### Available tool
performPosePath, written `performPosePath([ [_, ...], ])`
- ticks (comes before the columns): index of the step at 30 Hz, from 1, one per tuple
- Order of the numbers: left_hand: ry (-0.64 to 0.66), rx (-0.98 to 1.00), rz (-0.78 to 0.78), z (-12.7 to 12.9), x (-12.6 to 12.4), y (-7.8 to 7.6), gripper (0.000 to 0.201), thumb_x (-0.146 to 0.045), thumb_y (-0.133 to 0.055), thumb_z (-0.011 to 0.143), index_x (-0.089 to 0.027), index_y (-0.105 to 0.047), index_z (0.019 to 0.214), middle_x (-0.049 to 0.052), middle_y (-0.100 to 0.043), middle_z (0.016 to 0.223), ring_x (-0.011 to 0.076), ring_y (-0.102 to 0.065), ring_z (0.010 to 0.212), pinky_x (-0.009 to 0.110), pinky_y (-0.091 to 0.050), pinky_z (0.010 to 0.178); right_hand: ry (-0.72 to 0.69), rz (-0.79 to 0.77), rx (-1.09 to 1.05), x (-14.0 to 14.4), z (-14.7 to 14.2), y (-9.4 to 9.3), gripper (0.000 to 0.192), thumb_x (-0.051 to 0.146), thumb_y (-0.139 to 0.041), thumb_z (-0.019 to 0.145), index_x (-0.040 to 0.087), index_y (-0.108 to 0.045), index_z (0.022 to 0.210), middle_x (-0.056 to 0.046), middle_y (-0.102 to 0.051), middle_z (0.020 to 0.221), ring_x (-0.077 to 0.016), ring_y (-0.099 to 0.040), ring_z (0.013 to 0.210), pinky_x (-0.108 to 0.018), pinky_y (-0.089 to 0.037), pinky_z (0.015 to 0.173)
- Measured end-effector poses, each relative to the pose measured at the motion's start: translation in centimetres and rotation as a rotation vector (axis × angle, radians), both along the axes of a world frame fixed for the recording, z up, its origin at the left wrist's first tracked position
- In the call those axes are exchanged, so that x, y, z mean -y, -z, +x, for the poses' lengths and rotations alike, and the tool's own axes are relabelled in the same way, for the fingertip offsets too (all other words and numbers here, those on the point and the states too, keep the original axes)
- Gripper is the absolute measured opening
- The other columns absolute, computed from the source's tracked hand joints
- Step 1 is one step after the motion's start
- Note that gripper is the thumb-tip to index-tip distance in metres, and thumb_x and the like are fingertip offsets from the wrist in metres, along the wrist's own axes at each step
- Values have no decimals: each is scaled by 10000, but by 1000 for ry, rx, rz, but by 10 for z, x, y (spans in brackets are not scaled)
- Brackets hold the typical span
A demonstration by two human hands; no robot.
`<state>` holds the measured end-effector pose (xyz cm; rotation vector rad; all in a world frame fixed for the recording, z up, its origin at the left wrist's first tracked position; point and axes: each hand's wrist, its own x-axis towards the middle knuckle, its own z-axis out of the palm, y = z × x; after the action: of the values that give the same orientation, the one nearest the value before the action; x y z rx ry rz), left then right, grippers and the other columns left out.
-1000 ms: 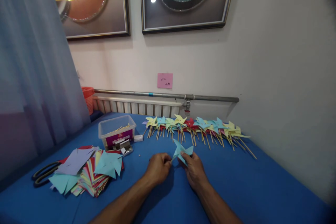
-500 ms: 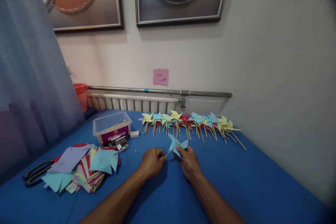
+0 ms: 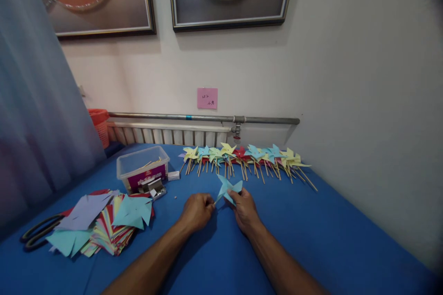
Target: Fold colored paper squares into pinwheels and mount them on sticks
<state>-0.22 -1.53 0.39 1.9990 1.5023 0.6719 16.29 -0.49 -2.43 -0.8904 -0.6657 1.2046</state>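
A light blue paper pinwheel (image 3: pixel 228 188) is held just above the blue table (image 3: pixel 328 239), near its middle. My right hand (image 3: pixel 245 209) pinches the paper head from below. My left hand (image 3: pixel 196 210) grips the thin wooden stick that runs from the pinwheel toward it. Both hands are close together, a few centimetres apart. Behind them, a row of finished pinwheels (image 3: pixel 242 156) in yellow, blue and red lies along the wall with sticks pointing toward me.
A stack of cut coloured paper squares (image 3: pixel 104 226) lies at the left, with black scissors (image 3: pixel 36 235) beside it. A clear plastic box (image 3: pixel 142 168) and a small metal stapler (image 3: pixel 155 188) sit behind the stack. An orange basket (image 3: pixel 98 124) stands by the curtain.
The view has tilted and shifted slightly, so everything sits a little lower-left to upper in frame. Both hands keep the same hold on the blue pinwheel and its stick.
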Motion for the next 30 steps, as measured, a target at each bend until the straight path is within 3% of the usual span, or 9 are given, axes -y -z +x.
performPosePath([
  [12,15,-22,-16,-4,-1,-2,129,-174,-581,822,-177,-709,803,-13,-644,680,132,-544,649,241,-305,612,58,11,63,-4,0,3,289,317,-852,572,222,-697,797,17,-738,745,-182,-660,691,-299,-536,698],
  [16,-39,32,-3,-4,-4,-1,130,-181,-590,833,-168,-714,796,-17,-648,680,129,-548,664,236,-304,615,31,24,63,-2,1,-1,346,416,-871,586,206,-702,804,0,-743,774,-194,-680,738,-322,-555,733],
  [21,-119,110,5,-5,-10,0,146,-169,-582,836,-146,-722,799,-12,-650,674,130,-548,649,242,-308,602,15,38,103,-2,4,-1,434,509,-847,639,207,-735,930,-42,-771,947,-197,-711,753,-307,-545,704],
  [26,-137,170,6,-5,-14,4,147,-173,-578,838,-143,-715,796,-1,-653,675,133,-552,644,245,-323,600,33,50,202,-4,5,1,352,496,-848,634,202,-722,782,12,-687,633,-156,-617,585,-260,-456,572],
  [30,-146,202,-15,-5,-13,4,138,-169,-573,836,-145,-698,784,2,-647,673,131,-550,635,241,-330,596,-1,82,263,-1,2,-2,347,514,-841,642,201,-700,695,21,-650,589,-143,-568,554,-256,-422,549],
])
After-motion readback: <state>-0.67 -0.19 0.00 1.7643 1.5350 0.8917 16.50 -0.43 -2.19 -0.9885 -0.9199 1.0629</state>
